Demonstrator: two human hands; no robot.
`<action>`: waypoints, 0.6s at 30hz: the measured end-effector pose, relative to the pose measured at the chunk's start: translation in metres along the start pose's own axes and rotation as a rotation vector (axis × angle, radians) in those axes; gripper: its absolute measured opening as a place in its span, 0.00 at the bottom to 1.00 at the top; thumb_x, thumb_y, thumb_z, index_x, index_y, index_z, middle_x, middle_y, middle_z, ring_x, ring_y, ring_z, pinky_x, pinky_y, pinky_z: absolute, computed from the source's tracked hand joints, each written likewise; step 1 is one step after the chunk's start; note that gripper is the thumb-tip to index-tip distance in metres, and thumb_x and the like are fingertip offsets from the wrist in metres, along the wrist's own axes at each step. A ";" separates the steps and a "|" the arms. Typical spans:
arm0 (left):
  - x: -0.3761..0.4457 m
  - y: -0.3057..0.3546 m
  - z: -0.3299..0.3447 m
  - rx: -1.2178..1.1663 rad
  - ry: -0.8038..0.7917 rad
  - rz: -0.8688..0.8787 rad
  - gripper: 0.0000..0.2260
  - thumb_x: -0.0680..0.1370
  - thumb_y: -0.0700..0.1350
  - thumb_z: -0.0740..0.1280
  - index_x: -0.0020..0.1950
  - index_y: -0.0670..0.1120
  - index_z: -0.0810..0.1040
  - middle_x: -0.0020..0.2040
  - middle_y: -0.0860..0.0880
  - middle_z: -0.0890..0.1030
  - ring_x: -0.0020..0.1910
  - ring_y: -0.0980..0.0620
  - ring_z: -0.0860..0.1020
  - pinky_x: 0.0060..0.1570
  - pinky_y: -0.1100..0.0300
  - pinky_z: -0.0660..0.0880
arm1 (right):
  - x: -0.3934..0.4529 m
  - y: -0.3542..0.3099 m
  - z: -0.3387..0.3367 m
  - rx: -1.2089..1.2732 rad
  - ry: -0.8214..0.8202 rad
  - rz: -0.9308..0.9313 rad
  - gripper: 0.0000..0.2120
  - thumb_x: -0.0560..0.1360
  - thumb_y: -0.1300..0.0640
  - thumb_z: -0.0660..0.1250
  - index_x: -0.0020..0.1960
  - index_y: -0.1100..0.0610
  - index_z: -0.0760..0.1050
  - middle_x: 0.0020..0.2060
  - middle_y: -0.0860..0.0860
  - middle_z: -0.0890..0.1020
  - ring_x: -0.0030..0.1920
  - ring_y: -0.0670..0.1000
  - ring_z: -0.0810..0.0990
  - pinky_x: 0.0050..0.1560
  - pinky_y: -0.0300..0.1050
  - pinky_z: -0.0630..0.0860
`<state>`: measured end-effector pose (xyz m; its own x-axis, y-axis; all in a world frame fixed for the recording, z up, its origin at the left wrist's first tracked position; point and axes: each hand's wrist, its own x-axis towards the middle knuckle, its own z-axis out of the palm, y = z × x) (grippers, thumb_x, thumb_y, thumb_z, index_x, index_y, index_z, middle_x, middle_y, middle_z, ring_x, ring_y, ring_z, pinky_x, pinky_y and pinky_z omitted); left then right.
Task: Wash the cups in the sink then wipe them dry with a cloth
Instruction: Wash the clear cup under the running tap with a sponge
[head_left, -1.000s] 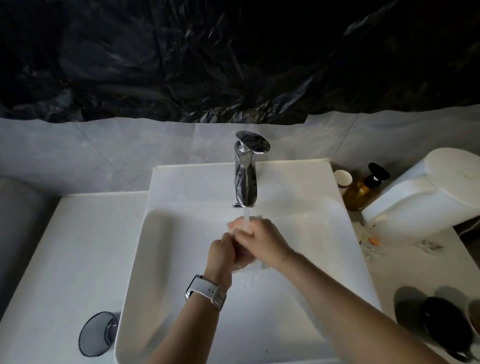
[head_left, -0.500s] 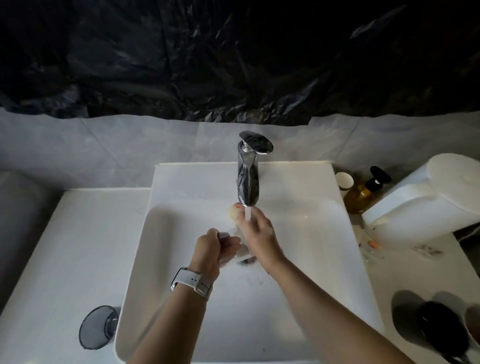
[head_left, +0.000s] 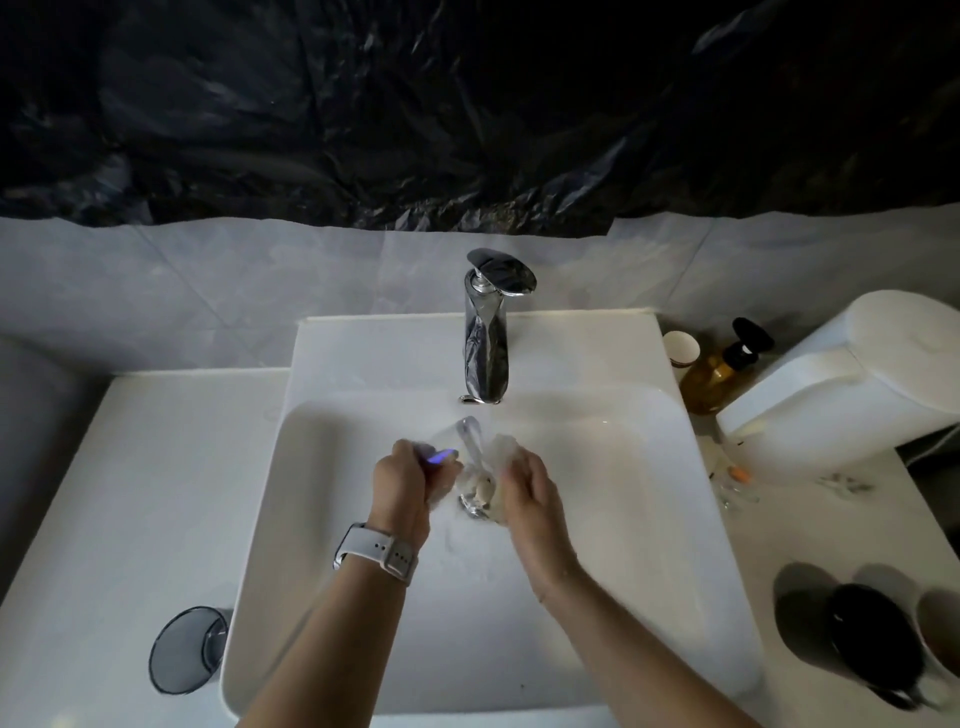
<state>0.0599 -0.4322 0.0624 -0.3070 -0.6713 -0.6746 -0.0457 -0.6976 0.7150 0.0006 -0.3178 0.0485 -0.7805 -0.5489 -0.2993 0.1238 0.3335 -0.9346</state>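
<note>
Head view: both hands work over the white rectangular basin sink (head_left: 363, 597), directly beneath the chrome tap (head_left: 488, 338), with the water stream (head_left: 470, 441) running between them. The left hand (head_left: 402, 486) is clenched around a clear glass cup (head_left: 452, 457), which is blurred and hard to outline; it is held in the stream above the drain. The right hand (head_left: 530, 491) has its fingers curled at the cup's right side, seemingly rubbing it; whether it grasps the glass or a sponge cannot be told. Judgement: washing is under way; good practice is to turn the cup under the flow, rub rim and interior, and hold firmly, as wet glass slips. A grey tinted tumbler (head_left: 187, 649) stands on the white bench (head_left: 130, 493), near left.
</note>
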 end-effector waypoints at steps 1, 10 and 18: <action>0.003 0.002 0.000 0.017 0.000 0.015 0.13 0.76 0.35 0.50 0.33 0.45 0.62 0.19 0.48 0.64 0.15 0.52 0.58 0.17 0.70 0.59 | -0.007 -0.005 0.002 0.041 -0.015 -0.032 0.06 0.81 0.54 0.59 0.50 0.46 0.74 0.39 0.41 0.79 0.39 0.37 0.77 0.43 0.30 0.74; 0.000 -0.007 0.001 -0.007 0.033 -0.014 0.15 0.79 0.35 0.48 0.34 0.43 0.62 0.20 0.47 0.69 0.13 0.53 0.64 0.17 0.70 0.60 | 0.006 0.004 -0.003 0.030 -0.082 -0.081 0.08 0.81 0.57 0.61 0.57 0.53 0.76 0.43 0.38 0.81 0.43 0.36 0.79 0.43 0.32 0.73; -0.002 -0.003 -0.002 0.096 0.021 -0.031 0.14 0.79 0.36 0.49 0.35 0.45 0.62 0.27 0.47 0.66 0.24 0.51 0.64 0.18 0.69 0.62 | 0.030 -0.003 -0.001 0.064 -0.112 -0.041 0.08 0.81 0.56 0.61 0.58 0.48 0.76 0.53 0.42 0.81 0.54 0.40 0.79 0.55 0.35 0.73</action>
<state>0.0626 -0.4294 0.0607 -0.2841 -0.6552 -0.7000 -0.1458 -0.6921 0.7070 -0.0236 -0.3348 0.0421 -0.7126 -0.6448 -0.2766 0.1345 0.2614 -0.9558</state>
